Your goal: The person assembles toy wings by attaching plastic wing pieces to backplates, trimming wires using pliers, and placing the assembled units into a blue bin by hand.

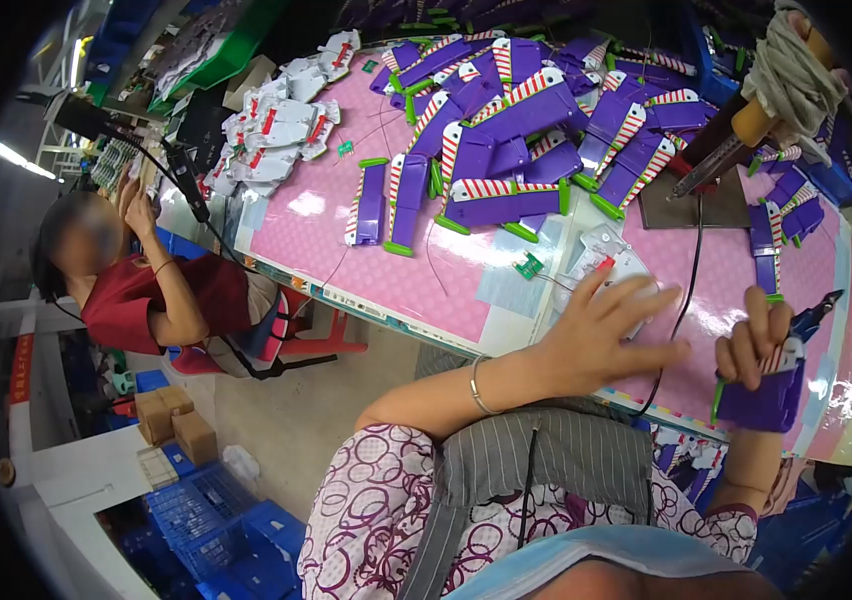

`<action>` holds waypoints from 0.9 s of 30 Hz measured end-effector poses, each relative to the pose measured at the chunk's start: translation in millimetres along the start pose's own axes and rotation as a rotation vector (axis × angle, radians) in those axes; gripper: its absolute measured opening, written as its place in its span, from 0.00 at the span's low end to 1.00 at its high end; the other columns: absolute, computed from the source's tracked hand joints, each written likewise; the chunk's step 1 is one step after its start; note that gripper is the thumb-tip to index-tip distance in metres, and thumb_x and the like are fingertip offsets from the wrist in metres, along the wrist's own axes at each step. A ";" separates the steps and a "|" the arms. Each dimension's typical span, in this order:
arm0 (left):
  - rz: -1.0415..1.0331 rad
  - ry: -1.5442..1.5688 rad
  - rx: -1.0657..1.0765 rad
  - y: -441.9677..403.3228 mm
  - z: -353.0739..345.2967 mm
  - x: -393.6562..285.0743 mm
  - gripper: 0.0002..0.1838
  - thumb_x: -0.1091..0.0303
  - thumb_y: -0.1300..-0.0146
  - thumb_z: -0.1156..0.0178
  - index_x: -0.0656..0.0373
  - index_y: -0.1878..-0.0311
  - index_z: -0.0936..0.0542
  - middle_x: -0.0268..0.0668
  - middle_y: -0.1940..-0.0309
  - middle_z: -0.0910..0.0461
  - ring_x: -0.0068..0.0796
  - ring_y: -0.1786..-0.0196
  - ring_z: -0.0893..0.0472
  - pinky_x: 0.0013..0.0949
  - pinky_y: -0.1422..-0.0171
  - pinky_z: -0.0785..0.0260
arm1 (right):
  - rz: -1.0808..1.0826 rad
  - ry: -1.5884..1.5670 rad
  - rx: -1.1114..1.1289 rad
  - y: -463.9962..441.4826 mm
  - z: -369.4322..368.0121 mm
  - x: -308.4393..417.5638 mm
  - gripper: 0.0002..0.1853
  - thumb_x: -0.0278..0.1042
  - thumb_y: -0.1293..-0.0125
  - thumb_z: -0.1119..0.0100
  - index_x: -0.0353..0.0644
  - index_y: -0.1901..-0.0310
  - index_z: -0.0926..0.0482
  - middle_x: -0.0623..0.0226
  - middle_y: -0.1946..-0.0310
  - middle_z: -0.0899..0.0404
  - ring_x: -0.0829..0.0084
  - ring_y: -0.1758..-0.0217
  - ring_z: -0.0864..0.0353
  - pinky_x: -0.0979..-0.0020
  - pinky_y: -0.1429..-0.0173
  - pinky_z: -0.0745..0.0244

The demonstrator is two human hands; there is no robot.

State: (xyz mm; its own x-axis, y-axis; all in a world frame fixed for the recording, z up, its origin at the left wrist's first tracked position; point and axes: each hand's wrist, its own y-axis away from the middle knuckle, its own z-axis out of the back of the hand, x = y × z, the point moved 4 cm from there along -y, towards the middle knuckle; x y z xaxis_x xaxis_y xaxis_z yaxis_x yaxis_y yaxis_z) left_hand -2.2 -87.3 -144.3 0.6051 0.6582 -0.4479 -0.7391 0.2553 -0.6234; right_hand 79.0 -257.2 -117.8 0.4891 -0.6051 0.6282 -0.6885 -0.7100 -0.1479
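Observation:
My left hand [601, 335] is held over the table's near edge with its fingers spread and nothing visible in them. Just beyond its fingers lies a white plastic shell [608, 250] with a red part, partly covered by the hand. A thin wire runs from the shell toward a small green circuit board [528, 265]. My right hand [756, 340] grips a purple toy wing [761, 402] with a red-and-white striped edge and green trim. Beside that hand are pliers [814, 315] with dark jaws.
Many striped purple wings [516, 110] are piled across the back. White shells [271, 130] are heaped at the far left. A cloth-wrapped stand [791, 85] holds a metal-tipped rod [716, 170]; a black cable [691, 290] crosses the table. A co-worker [166, 290] sits at left.

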 end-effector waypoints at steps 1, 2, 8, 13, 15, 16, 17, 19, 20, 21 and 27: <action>0.007 0.002 0.007 7.3 -2.9 2.9 0.20 0.57 0.54 0.37 0.44 0.53 0.19 0.35 0.45 0.28 0.38 0.45 0.30 0.54 0.38 0.42 | -0.003 -0.008 -0.006 -0.9 7.8 2.6 0.11 0.41 0.32 0.51 0.43 0.68 0.31 0.70 0.74 0.37 0.76 0.85 0.34 0.69 0.72 0.35; 0.055 -0.100 0.117 14.6 -7.6 7.6 0.21 0.56 0.54 0.37 0.43 0.53 0.20 0.33 0.46 0.28 0.37 0.45 0.30 0.55 0.37 0.44 | 0.070 0.175 -0.065 -1.0 16.5 8.1 0.11 0.41 0.33 0.48 0.43 0.67 0.31 0.72 0.73 0.39 0.76 0.84 0.34 0.71 0.72 0.35; 0.080 0.107 0.287 47.6 11.6 16.4 0.17 0.57 0.50 0.35 0.49 0.55 0.20 0.25 0.62 0.23 0.30 0.54 0.24 0.61 0.32 0.58 | 0.139 1.011 -0.124 -1.2 15.8 6.0 0.11 0.37 0.37 0.42 0.41 0.62 0.31 0.61 0.64 0.31 0.75 0.68 0.30 0.73 0.61 0.31; 0.163 -0.085 0.111 63.3 30.4 24.3 0.21 0.66 0.51 0.33 0.50 0.51 0.22 0.37 0.51 0.25 0.39 0.43 0.28 0.60 0.31 0.59 | 0.252 1.844 0.186 -18.2 -13.1 -28.6 0.21 0.20 0.61 0.38 0.43 0.62 0.29 0.67 0.65 0.23 0.65 0.63 0.25 0.66 0.58 0.36; 0.461 -0.028 -0.125 71.0 39.3 40.5 0.36 0.69 0.56 0.30 0.50 0.40 0.31 0.50 0.39 0.39 0.46 0.35 0.38 0.59 0.31 0.55 | 0.163 1.837 0.264 -12.9 -12.1 -49.5 0.19 0.20 0.62 0.38 0.44 0.63 0.29 0.68 0.65 0.23 0.66 0.63 0.25 0.65 0.58 0.37; 0.550 0.049 -0.032 78.6 40.3 46.0 0.43 0.74 0.56 0.30 0.53 0.34 0.40 0.54 0.33 0.53 0.48 0.30 0.47 0.54 0.33 0.49 | 0.145 1.847 0.280 -11.9 -12.1 -56.5 0.18 0.22 0.61 0.39 0.44 0.65 0.29 0.68 0.64 0.24 0.67 0.63 0.25 0.65 0.58 0.37; 0.546 0.075 -0.030 81.1 40.8 49.5 0.43 0.74 0.56 0.30 0.53 0.34 0.40 0.54 0.33 0.53 0.48 0.30 0.47 0.54 0.33 0.49 | 0.126 1.863 0.267 -12.9 -11.5 -61.1 0.18 0.22 0.61 0.39 0.44 0.65 0.29 0.68 0.64 0.24 0.67 0.63 0.25 0.65 0.58 0.37; 0.607 0.253 -0.239 84.7 37.3 55.4 0.39 0.76 0.54 0.33 0.58 0.36 0.38 0.55 0.35 0.48 0.51 0.31 0.46 0.48 0.32 0.48 | 0.122 1.880 0.315 -12.6 -13.3 -66.7 0.15 0.26 0.57 0.40 0.44 0.65 0.28 0.69 0.64 0.24 0.67 0.62 0.25 0.65 0.58 0.36; 0.718 0.493 -0.244 87.4 30.1 56.9 0.41 0.81 0.51 0.37 0.58 0.34 0.44 0.52 0.34 0.48 0.47 0.33 0.41 0.44 0.33 0.44 | 0.155 1.907 0.311 -12.4 -13.6 -68.2 0.13 0.28 0.55 0.41 0.45 0.65 0.28 0.69 0.64 0.24 0.68 0.62 0.25 0.66 0.58 0.35; 0.750 0.734 -0.271 78.3 29.0 51.4 0.44 0.83 0.48 0.40 0.56 0.31 0.52 0.52 0.35 0.45 0.44 0.36 0.36 0.42 0.35 0.41 | 0.176 1.931 0.303 -10.0 -13.5 -72.2 0.11 0.30 0.53 0.43 0.45 0.65 0.27 0.69 0.64 0.24 0.68 0.62 0.25 0.66 0.57 0.34; 0.707 1.032 -0.069 68.3 13.1 47.3 0.48 0.78 0.39 0.45 0.50 0.29 0.70 0.57 0.34 0.45 0.46 0.33 0.38 0.43 0.33 0.43 | 0.269 2.058 0.266 18.5 -11.9 -84.5 0.12 0.32 0.51 0.44 0.45 0.62 0.25 0.69 0.59 0.24 0.70 0.55 0.24 0.64 0.50 0.33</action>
State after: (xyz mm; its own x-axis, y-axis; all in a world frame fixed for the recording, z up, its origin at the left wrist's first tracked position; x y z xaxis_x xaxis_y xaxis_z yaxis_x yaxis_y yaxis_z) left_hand -27.9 -29.5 -199.6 0.0548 -0.2332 -0.9709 -0.9981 0.0151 -0.0600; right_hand 18.5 -214.9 -164.6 -0.8813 0.3730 0.2903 -0.4569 -0.8294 -0.3215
